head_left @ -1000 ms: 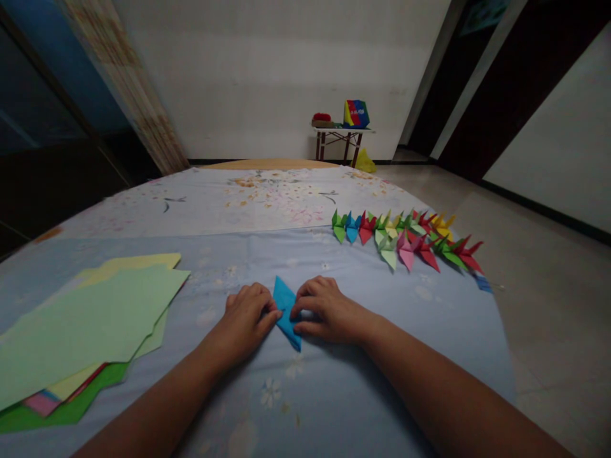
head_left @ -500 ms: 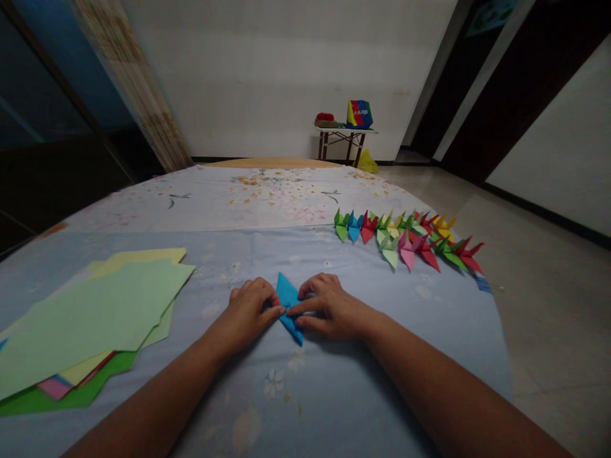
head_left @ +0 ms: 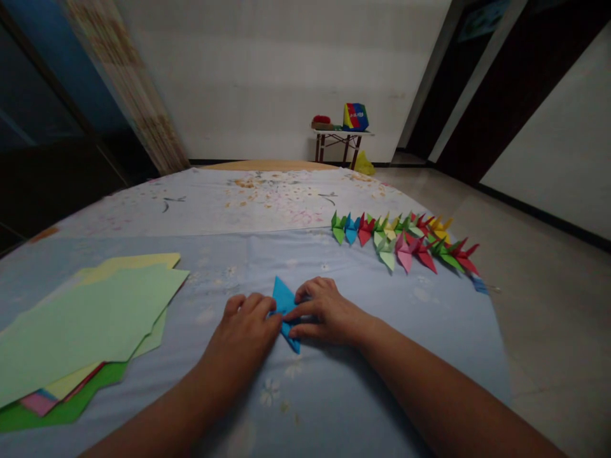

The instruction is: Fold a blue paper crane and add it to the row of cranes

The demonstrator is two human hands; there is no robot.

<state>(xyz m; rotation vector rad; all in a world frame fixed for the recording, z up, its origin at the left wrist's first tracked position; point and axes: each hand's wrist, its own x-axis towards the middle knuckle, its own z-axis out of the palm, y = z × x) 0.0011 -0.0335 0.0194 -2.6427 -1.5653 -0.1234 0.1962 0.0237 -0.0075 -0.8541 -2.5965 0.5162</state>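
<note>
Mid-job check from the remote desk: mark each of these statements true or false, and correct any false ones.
1. The folded blue paper piece lies between the bare left hand and the right hand, touching both: true.
2. The left hand grips metal scissors: false; it holds no tool, and its fingers press the blue paper.
3. Multicoloured origami cranes stand grouped on the pale blue cloth: true.
4. The stack of coloured paper sheets lies right of the hands: false; it lies left of them.
</note>
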